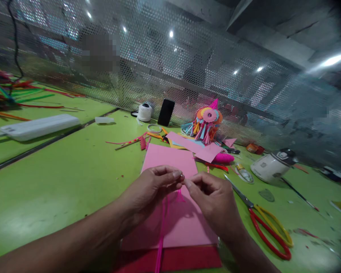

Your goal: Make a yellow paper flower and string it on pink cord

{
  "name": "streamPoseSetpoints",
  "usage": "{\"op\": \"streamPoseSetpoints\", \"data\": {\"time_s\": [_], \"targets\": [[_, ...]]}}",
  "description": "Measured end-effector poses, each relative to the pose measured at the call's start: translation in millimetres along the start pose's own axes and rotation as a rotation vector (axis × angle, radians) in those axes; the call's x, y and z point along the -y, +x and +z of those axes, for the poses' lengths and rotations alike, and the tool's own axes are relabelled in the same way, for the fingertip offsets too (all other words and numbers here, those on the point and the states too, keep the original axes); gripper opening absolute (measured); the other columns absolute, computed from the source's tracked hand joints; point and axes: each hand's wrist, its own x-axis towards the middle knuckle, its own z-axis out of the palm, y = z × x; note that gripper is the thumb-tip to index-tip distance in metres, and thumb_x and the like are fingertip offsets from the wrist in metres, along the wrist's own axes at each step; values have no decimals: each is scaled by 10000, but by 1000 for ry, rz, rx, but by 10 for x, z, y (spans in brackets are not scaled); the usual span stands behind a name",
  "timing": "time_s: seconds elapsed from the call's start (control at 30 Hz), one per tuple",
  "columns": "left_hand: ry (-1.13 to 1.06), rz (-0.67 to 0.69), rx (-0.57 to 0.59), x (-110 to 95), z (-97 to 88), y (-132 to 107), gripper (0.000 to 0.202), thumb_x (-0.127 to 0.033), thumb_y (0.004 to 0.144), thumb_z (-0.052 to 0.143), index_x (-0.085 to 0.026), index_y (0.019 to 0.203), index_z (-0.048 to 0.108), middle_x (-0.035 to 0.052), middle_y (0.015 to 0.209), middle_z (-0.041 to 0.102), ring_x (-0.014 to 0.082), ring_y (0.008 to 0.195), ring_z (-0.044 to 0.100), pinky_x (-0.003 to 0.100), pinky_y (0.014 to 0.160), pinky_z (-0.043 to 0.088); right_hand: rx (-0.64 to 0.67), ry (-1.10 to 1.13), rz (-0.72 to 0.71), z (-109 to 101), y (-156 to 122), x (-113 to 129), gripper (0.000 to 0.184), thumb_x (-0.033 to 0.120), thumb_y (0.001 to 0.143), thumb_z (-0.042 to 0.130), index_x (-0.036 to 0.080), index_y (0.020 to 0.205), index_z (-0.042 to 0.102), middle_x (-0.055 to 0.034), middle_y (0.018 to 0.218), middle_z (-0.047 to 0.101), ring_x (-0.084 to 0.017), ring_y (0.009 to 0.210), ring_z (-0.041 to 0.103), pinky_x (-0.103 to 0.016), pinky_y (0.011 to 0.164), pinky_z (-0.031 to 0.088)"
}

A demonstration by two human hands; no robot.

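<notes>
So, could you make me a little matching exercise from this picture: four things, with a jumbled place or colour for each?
Things:
1. Scissors
2. Black phone
3. Pink strands
4. Large pink sheet

Places and colours:
A. Propped at a tilt near the perforated screen
B. Below the left hand and right hand
C. One handle red, the other yellow
D. Trailing toward the picture's bottom edge

Right pairs: 1-C, 2-A, 3-D, 4-B

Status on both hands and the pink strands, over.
Left hand, right hand: both pinching, close together. Pink strands run down over pink paper. Scissors right of right hand, off the paper.
</notes>
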Motion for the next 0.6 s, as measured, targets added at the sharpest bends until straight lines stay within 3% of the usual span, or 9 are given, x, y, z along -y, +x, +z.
{"op": "streamPoseSetpoints", "data": {"time_s": [0.6], "targets": [[18, -11, 20, 9, -23, 16, 44, -143, 728, 695, -99, 732, 688, 50, 754, 647, 119, 737, 581, 247, 772, 443, 15, -15, -5, -1, 4, -17, 198, 235, 800, 575, 124, 645, 629, -12, 576, 555, -95, 520, 431, -217, 491, 356]]}}
